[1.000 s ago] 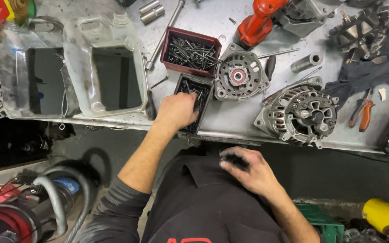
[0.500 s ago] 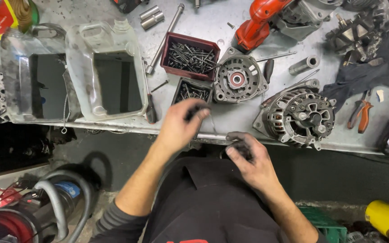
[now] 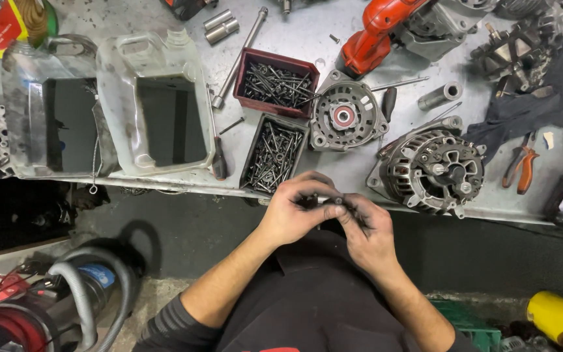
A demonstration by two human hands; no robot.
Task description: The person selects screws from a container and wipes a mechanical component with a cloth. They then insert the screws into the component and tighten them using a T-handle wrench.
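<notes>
My left hand [image 3: 296, 210] and my right hand [image 3: 365, 229] meet in front of my body, just below the workbench edge [image 3: 184, 190]. Together they pinch a small dark bolt [image 3: 327, 201] between the fingertips. Directly above the hands lies a black tray of screws and bolts [image 3: 272, 155]. A red tray of long bolts [image 3: 275, 83] sits behind it. An alternator end cover with a red centre [image 3: 343, 117] is next to the trays. A finned alternator body [image 3: 433, 171] stands to the right of my hands.
Two cut-open plastic jugs [image 3: 154, 104] fill the bench's left side. A red power tool [image 3: 382, 29], a socket extension bar [image 3: 239, 55], orange-handled pliers [image 3: 521, 168] and a dark cloth [image 3: 529, 107] lie further back. A vacuum hose [image 3: 86, 290] rests on the floor at left.
My left hand left the black tray and came down to join my right hand. Both hands now hold the small bolt between them.
</notes>
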